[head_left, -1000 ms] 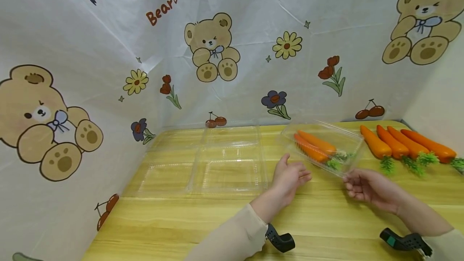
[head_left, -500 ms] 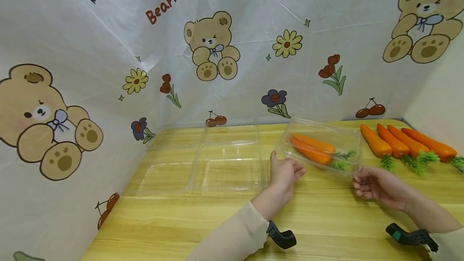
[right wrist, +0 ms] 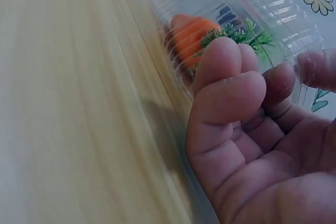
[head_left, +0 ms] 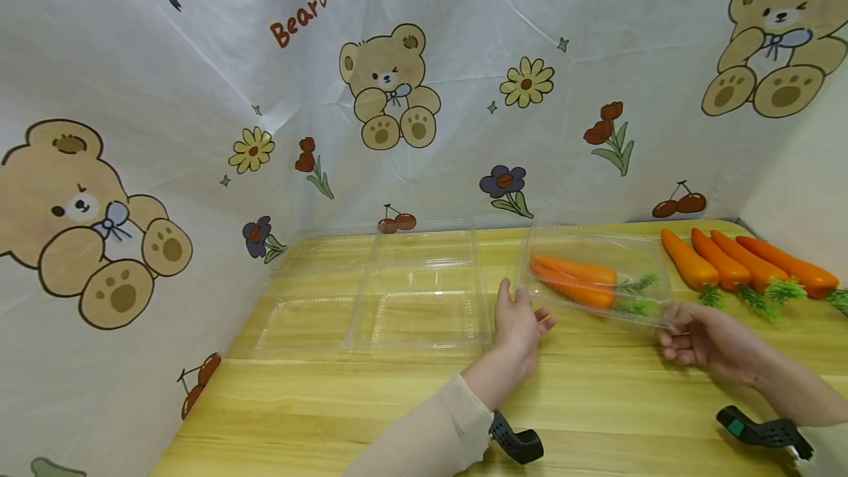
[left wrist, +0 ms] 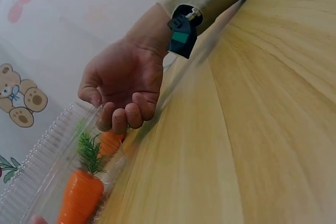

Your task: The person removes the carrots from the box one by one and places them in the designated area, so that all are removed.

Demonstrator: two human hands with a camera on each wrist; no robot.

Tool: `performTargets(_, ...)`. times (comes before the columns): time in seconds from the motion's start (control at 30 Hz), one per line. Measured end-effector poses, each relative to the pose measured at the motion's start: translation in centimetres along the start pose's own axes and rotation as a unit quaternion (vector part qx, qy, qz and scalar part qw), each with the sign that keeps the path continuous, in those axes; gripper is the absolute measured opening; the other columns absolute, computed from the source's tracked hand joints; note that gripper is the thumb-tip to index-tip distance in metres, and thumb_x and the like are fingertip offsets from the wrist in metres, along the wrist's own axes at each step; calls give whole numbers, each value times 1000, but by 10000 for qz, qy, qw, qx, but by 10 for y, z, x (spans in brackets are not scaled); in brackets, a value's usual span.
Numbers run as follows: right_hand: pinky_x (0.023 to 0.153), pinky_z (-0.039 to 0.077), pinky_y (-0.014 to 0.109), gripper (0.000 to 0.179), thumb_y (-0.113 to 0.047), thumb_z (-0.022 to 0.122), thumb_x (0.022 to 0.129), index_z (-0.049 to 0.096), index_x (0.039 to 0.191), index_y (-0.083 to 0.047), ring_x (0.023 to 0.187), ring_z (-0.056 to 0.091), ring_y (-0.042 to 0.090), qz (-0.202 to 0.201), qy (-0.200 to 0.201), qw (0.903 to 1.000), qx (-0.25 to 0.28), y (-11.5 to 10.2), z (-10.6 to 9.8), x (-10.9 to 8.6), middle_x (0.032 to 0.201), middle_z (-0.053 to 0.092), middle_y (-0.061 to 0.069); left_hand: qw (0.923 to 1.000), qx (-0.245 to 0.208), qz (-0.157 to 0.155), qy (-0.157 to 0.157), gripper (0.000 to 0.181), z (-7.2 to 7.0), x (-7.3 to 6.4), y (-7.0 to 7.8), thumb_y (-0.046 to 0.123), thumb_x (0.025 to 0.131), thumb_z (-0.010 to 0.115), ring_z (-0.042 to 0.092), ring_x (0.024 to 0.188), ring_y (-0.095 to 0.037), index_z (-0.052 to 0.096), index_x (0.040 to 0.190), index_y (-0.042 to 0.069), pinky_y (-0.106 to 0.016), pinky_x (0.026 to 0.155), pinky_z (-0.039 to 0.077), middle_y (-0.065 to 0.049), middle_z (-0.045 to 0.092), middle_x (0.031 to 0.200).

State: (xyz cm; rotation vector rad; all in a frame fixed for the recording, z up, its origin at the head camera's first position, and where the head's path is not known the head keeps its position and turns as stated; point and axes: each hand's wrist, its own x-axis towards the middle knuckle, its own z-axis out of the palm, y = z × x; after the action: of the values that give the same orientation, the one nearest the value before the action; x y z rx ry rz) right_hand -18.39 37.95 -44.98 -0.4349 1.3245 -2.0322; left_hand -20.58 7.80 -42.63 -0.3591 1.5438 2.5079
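A clear plastic box (head_left: 589,238) at right of centre holds two orange carrots (head_left: 575,271) with green leafy tops, seen through its walls. My right hand (head_left: 709,341) pinches the rim at the box's front right corner between thumb and index finger; the other fingers curl loosely below. The left wrist view shows the same right hand (left wrist: 126,85) from the palm side, at the box's edge. My left hand (head_left: 519,330) is at the front left corner, its fingertips right at the rim and the other fingers relaxed. Only the tip of a left finger (left wrist: 39,220) shows in the left wrist view.
Several loose carrots (head_left: 768,263) lie in a row at the back right. Several clear plastic boxes (head_left: 424,308) stand side by side on the left of the wooden table (head_left: 318,411). A white cloth (head_left: 464,13) printed with bears rises behind.
The box has turned from a slant to nearly square with the table and moved slightly right. My right hand has shifted right with its corner; my left hand has moved slightly left to the rim.
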Motion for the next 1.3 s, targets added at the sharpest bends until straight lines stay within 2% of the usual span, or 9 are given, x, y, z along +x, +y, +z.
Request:
performTargets(0.3,81,64,28,51,-1,11,106,59,97,-12,93,72,17,-242,-42,9994,-235,-2,-4,-4,99,70,3,9994,92,332,81,51,-3,1,-6,24,110,49,58,82,-17,39,160,17,-28,71,60,-13,47,149)
performTargets(0.5,76,64,26,54,-2,14,109,67,107,-10,93,74,16,-468,259,9965,-640,-1,-5,-8,103,74,3,9989,-80,450,76,43,-5,4,-8,14,109,52,58,82,-17,51,152,15,-28,72,61,-11,51,126)
performTargets(0.63,74,65,27,50,-3,17,112,65,117,-12,94,74,16,-838,389,9909,-977,2,-7,-12,108,74,2,9988,-125,467,72,42,-7,3,-9,12,108,52,58,84,-18,52,150,14,-28,74,62,-7,48,111)
performTargets(0.7,70,64,28,45,-2,21,112,63,123,-15,91,73,16,-1033,766,9824,-1353,4,-7,-14,107,73,3,9987,-141,486,49,43,-6,2,-10,11,108,53,59,84,-19,51,151,13,-29,74,62,-6,47,106)
performTargets(0.77,65,63,28,39,-2,31,112,58,129,-24,83,71,16,-1052,1463,9590,-2187,5,-5,-16,102,72,3,9987,-190,479,11,45,-6,2,-10,9,107,53,59,83,-18,50,152,13,-29,75,63,-5,44,104)
performTargets(0.93,53,55,33,52,-13,53,108,33,156,-16,70,64,23,-535,2868,8551,-4286,7,3,-13,101,68,-3,9986,-284,452,-13,50,-4,2,-11,5,106,54,59,81,-18,49,154,14,-31,76,64,-6,43,103)
performTargets(1.03,50,54,34,67,-12,58,106,21,161,-5,71,67,23,-678,3155,8259,-4624,7,6,-12,111,62,-16,9986,-269,457,-20,50,-4,2,-11,4,106,53,59,81,-18,48,155,13,-31,78,64,-8,46,105)
performTargets(1.17,49,54,32,62,-9,67,100,41,156,-14,80,68,1,-1156,3552,7784,-5046,8,6,-15,119,53,-31,9985,-46,552,2,51,-4,3,-12,2,105,52,61,81,-18,47,155,12,-31,84,63,-9,50,107)
performTargets(1.3,52,53,23,47,-3,77,91,62,135,-8,86,62,-10,-1660,3755,7345,-5403,9,4,-17,122,54,-32,9977,158,659,86,51,-5,4,-12,0,104,52,64,81,-18,49,154,12,-30,88,63,-10,53,109)
